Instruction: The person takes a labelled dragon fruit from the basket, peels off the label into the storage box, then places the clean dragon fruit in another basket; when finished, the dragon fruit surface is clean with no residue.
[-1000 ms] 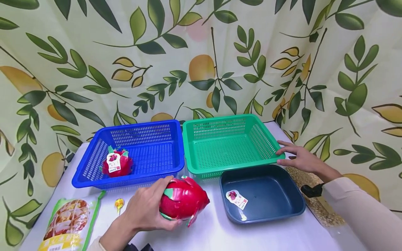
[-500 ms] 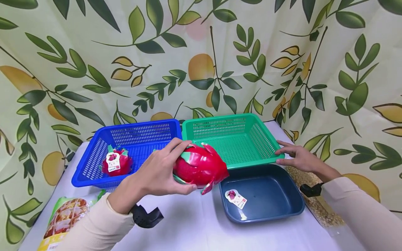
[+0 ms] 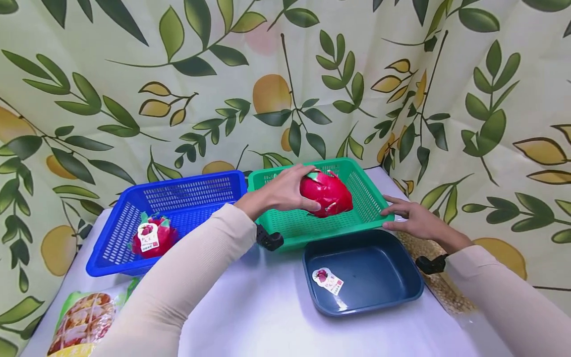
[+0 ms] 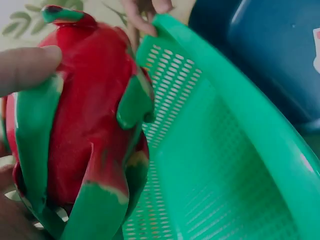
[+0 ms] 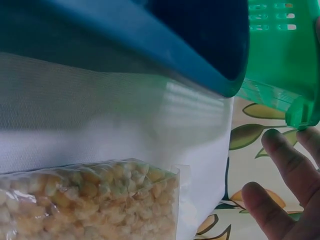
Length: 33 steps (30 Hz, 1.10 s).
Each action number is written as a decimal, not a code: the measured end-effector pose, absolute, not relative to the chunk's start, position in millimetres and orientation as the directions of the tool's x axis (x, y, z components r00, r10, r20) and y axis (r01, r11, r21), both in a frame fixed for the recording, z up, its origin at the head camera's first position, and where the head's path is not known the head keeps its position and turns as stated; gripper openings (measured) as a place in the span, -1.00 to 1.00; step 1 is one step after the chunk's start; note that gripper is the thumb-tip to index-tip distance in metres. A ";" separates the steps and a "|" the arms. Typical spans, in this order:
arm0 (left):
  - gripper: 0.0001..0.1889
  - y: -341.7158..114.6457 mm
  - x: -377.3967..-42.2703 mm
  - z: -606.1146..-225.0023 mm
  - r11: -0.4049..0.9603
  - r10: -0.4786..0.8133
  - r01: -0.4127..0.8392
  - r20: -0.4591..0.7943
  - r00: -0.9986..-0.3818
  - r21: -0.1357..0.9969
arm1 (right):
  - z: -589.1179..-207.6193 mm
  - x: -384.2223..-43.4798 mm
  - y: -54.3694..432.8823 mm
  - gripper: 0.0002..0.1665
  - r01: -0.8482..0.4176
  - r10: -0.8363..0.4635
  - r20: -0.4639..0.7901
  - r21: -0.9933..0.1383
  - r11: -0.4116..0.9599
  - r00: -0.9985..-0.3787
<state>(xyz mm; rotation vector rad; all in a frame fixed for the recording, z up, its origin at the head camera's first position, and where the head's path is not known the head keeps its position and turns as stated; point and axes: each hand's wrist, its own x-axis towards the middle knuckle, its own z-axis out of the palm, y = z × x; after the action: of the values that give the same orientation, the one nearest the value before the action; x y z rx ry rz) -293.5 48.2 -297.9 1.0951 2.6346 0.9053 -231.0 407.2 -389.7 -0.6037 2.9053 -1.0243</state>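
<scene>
Left hand: fingers clamped on the oval red-and-green dragon fruit, above the green rectangular plastic basket. Right hand: fingers apart, basket's 3 o'clock. Placing step, I reckon; next needs gentle lowering.

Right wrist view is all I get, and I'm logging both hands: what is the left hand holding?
Observer: The left hand grips a red oval dragon fruit with green-tipped scales.
Operator: Where is it held?
Observer: Over the green perforated plastic basket, as the head view shows.
Operator: Does anything show inside the dark-blue plastic tub?
Observer: Yes, a white label printed with a pink fruit.
</scene>
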 end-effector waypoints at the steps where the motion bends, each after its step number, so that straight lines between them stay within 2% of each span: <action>1: -0.08 54.9 -299.5 -301.4 0.549 0.690 0.584 0.071 -0.720 0.598 | -389.7 -231.3 407.4 -0.66 -0.354 -0.358 0.121 -0.610 0.709 -0.926; 6: -0.05 80.0 -320.4 -321.8 0.521 0.716 0.508 -0.027 -0.698 0.685 | -391.6 -232.9 407.2 -0.66 -0.342 -0.354 0.118 -0.647 0.681 -0.928; 15: -0.07 107.7 -332.7 -356.5 0.509 0.657 0.277 -0.160 -0.737 0.815 | -394.4 -230.6 408.7 -0.70 -0.385 -0.374 0.163 -0.645 0.660 -0.913; 21: -0.07 131.5 -334.0 -366.5 0.521 0.659 0.283 -0.169 -0.732 0.805 | -391.6 -229.5 410.1 -0.71 -0.368 -0.363 0.152 -0.659 0.656 -0.919; 28: -0.08 150.5 -336.0 -378.4 0.574 0.658 0.269 -0.241 -0.713 0.773 | -392.7 -231.1 408.1 -0.66 -0.309 -0.348 0.098 -0.716 0.626 -0.932; 33: -0.05 159.5 -339.0 -382.9 0.514 0.683 0.286 -0.184 -0.707 0.809 | -393.7 -233.0 409.1 -0.69 -0.305 -0.335 0.110 -0.727 0.615 -0.936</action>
<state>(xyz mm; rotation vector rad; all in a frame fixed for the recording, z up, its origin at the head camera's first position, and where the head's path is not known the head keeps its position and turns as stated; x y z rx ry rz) -339.0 159.5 -382.9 0.7914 2.2702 1.0848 -233.0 409.1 -393.7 -0.5530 2.7899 -1.2448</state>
